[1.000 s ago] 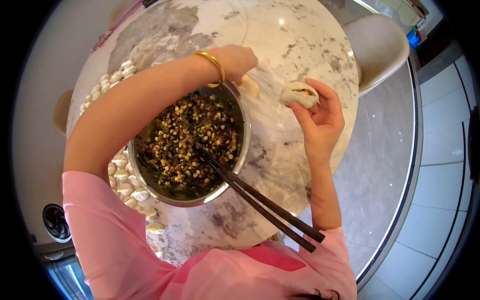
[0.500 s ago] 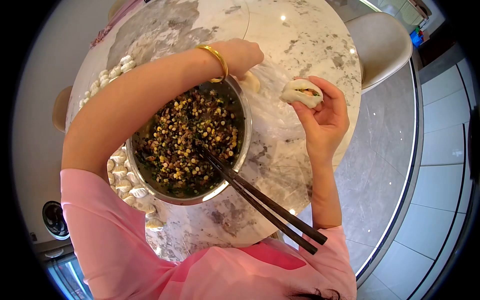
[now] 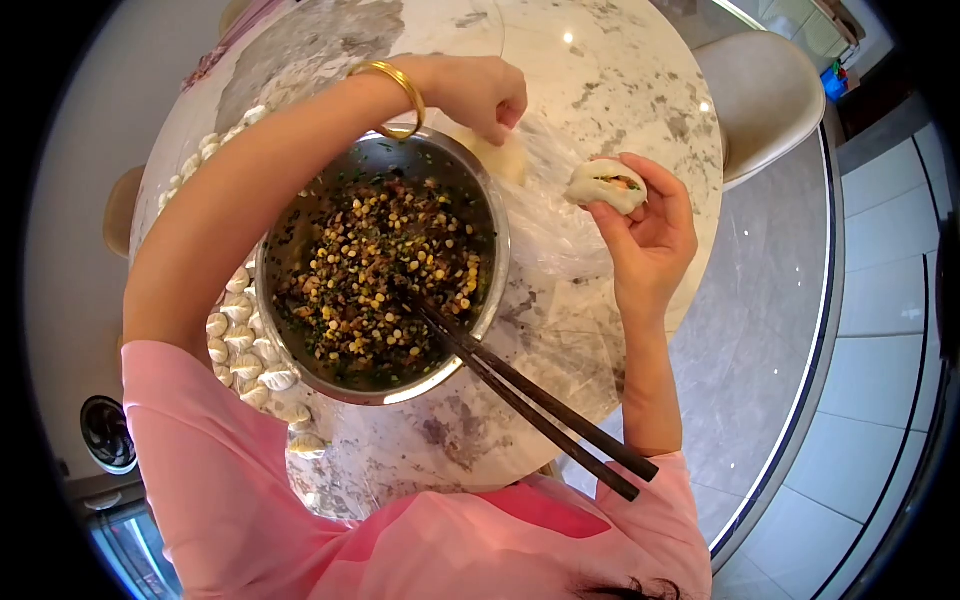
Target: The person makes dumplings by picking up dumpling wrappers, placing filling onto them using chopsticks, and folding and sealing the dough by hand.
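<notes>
My right hand (image 3: 655,235) pinches a folded dumpling (image 3: 608,187), its top open and filling showing. My left hand (image 3: 480,93), below a gold bracelet (image 3: 405,85), is curled at the far rim of the metal bowl (image 3: 500,255). Its lowest fingertip touches pale round dough (image 3: 503,160) beside crumpled clear plastic (image 3: 550,225); whether it grips anything is hidden. The bowl holds chopped filling (image 3: 375,270) with yellow kernels and dark greens. Two dark chopsticks (image 3: 540,405) rest in it, their ends pointing towards my right elbow.
Several shaped dumplings (image 3: 240,340) lie left of the bowl, partly behind my left arm. All this stands on a round marble-patterned table (image 3: 630,80). A pale chair (image 3: 765,100) is at the table's right side, and another chair's edge (image 3: 122,215) shows at the left.
My left hand has shifted and turned, its fingers now more curled, and more of the pale dough and the bowl's far side shows. My right hand still holds the dumpling in nearly the same place.
</notes>
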{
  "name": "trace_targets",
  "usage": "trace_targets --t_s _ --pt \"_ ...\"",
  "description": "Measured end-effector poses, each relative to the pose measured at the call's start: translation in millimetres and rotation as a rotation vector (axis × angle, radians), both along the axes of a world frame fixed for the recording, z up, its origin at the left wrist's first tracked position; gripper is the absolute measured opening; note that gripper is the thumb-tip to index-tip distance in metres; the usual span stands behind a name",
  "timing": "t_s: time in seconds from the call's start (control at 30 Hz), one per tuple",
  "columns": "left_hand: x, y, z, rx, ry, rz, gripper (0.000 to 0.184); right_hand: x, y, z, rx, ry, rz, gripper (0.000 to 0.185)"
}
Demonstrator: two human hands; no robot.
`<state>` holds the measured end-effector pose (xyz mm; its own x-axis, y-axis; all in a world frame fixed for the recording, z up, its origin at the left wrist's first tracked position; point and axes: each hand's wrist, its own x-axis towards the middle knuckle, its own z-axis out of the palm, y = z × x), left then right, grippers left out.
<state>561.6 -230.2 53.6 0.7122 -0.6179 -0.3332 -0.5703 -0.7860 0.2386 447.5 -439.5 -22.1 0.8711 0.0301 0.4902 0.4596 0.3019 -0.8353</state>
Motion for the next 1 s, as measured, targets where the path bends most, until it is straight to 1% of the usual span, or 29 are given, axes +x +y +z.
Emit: trace_targets --t_s 0.03,0.1,0.13,0.2,0.27,0.3,0.33,0.37,0.4,0.43,0.47,0.53,0.57,0.63,0.67,0.7,0.73,0.77,0.8,0.87,0.93,1.0 --pt "-2 1 8 -0.001 -0.004 0.003 0.022 1 0 -1 0.016 0.024 -0.003 0.045" --pt "-4 4 23 -0.168 -0.032 0.035 0.021 1 0 -1 0.034 0.038 -0.003 0.044" --pt "-7 7 28 -0.168 -0.043 0.038 0.021 1 0 -1 0.054 0.047 -0.011 0.043" --pt "-16 12 41 -0.476 0.049 0.124 0.023 3 -2 1 0.072 0.040 -0.014 0.041" --pt "-26 18 52 -0.533 0.059 0.099 0.025 6 -10 6 0.109 0.097 -0.073 0.039" --pt "-39 17 62 -0.597 0.090 0.187 0.024 4 -13 13 0.071 0.055 -0.145 0.032" --pt "-52 16 69 -0.662 0.121 0.276 0.024 2 -19 20 0.070 0.039 -0.138 0.032" --pt "-62 17 73 -0.665 0.107 0.280 0.024 -1 -29 26 0.049 0.020 -0.194 0.031" --pt "-72 17 76 -0.765 0.140 0.314 0.021 -4 -38 32 0.029 0.000 -0.248 0.030" --pt "-83 18 79 -0.866 0.175 0.347 0.019 -11 -46 42 0.029 -0.009 -0.239 0.030" --pt "-95 19 81 -0.871 0.163 0.353 0.019 -20 -55 53 0.031 -0.021 -0.265 0.031" --pt "-119 22 86 -1.104 0.275 0.375 0.020 -37 -75 70 0.033 -0.044 -0.281 0.031" --pt "-130 24 87 -1.109 0.261 0.379 0.020 -45 -86 76 0.071 -0.082 -0.243 0.031" --pt "-154 30 89 -1.298 0.449 0.344 0.024 -71 -90 93 0.110 -0.126 -0.195 0.032" --pt "-170 29 90 -1.302 0.438 0.350 0.024 -89 -85 105 0.074 -0.170 -0.145 0.034" --pt "-191 26 92 -1.372 0.426 0.394 0.026 -103 -77 112 0.038 -0.214 -0.096 0.035" --pt "-210 23 92 -1.442 0.414 0.439 0.028 -113 -67 111 0.040 -0.216 -0.085 0.035" --pt "-226 27 86 -1.477 0.424 0.435 0.031 -123 -56 109 0.028 -0.231 -0.024 0.037" --pt "-247 27 83 -1.534 0.440 0.488 0.029 -134 -44 108 0.013 -0.245 0.038 0.039" --pt "-287 31 67 -1.620 0.486 0.604 0.030 -158 -16 107 0.000 -0.090 0.358 0.038" --pt "-326 36 48 -1.602 0.480 0.685 0.032 -178 10 96 0.035 0.097 0.608 0.037" --pt "-365 32 29 -1.801 0.374 0.881 0.033 -196 29 86 0.025 0.238 0.791 0.034"
